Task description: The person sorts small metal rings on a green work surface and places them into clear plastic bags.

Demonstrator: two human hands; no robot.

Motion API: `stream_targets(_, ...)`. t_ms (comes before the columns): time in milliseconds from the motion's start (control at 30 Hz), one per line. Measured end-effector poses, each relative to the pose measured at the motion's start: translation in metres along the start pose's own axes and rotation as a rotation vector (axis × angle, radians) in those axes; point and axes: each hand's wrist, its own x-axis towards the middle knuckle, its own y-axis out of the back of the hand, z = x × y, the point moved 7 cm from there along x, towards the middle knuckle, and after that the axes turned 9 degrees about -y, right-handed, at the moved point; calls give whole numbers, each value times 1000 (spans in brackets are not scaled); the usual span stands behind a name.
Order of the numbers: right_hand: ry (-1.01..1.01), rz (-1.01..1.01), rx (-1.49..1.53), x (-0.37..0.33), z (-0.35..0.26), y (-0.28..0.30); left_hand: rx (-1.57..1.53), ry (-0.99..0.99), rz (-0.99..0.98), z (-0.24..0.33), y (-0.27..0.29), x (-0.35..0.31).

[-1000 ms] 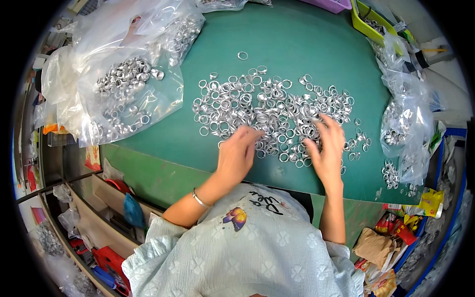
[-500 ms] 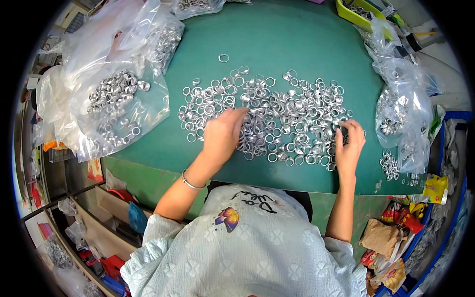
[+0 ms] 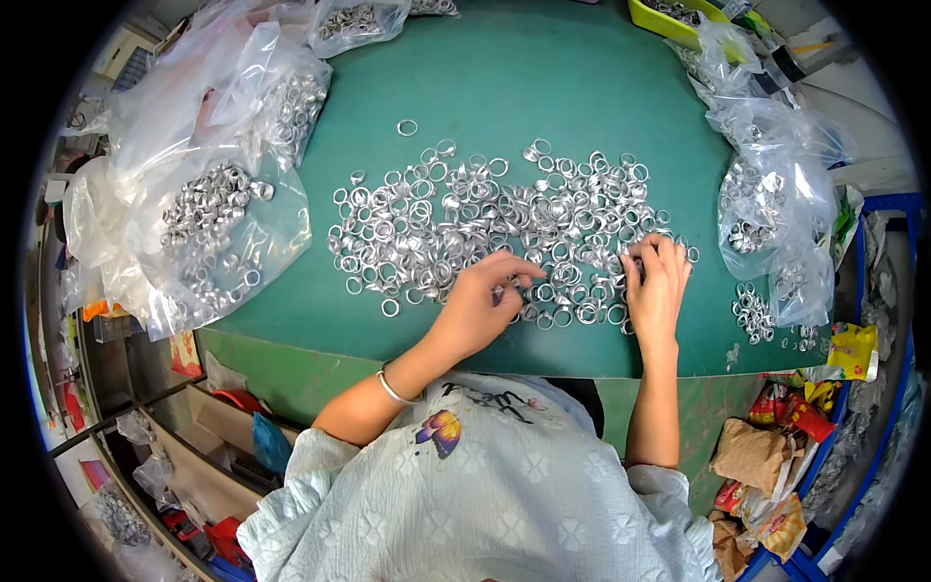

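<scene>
Many silver-coloured metal rings [image 3: 386,229] lie in a wide, loose pile on the green tabletop [image 3: 465,82]. My left hand [image 3: 480,303] is at the near edge of the pile, left of its middle. Its thumb and forefinger are spread apart, with rings showing between them; the other fingertips are hidden. At the right end of the pile is my right hand [image 3: 657,291], thumb and fingers bent toward each other around what looks like a ring, mostly covered by the fingers. One single ring [image 3: 407,127] lies apart, beyond the pile.
Clear plastic bags [image 3: 276,209] of rings cover the left side of the table, and another bag [image 3: 766,194] stands at the right. A small ring heap [image 3: 753,312] lies near that bag. A yellow-green tray [image 3: 669,24] sits at the far right. Blue-framed shelving [image 3: 878,388] stands alongside.
My left hand has moved nearer and to the right, from within the pile to its near edge, its thumb and forefinger parting. My right hand stays at the pile's right end. The view has shifted slightly.
</scene>
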Motion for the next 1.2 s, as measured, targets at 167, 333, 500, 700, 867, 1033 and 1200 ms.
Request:
stream_targets(167, -101, -41, 370, -2, 29, 14, -175, 163, 70, -10, 9, -7)
stream_targets(333, -490, -203, 1240, -10, 79, 13, -306, 353, -168, -18, -6, -6)
stream_targets(500, -596, -313, 1032, 2, 80, -4, -293, 191, -99, -9, -24, 17)
stream_targets(700, -178, -14, 85, 27, 38, 3, -68, 107, -84, -2, -28, 21)
stream_targets(867, -323, -38, 119, 18, 67, 27, 465, -151, 103, 12, 4, 20)
stream_targets(1033, -425, -18, 288, -2, 60, 36, 807, -90, 7, 15, -12, 41)
stream_targets(1200, -171, -166, 159, -9, 33, 14, 789, -188, -153, 9, -43, 27)
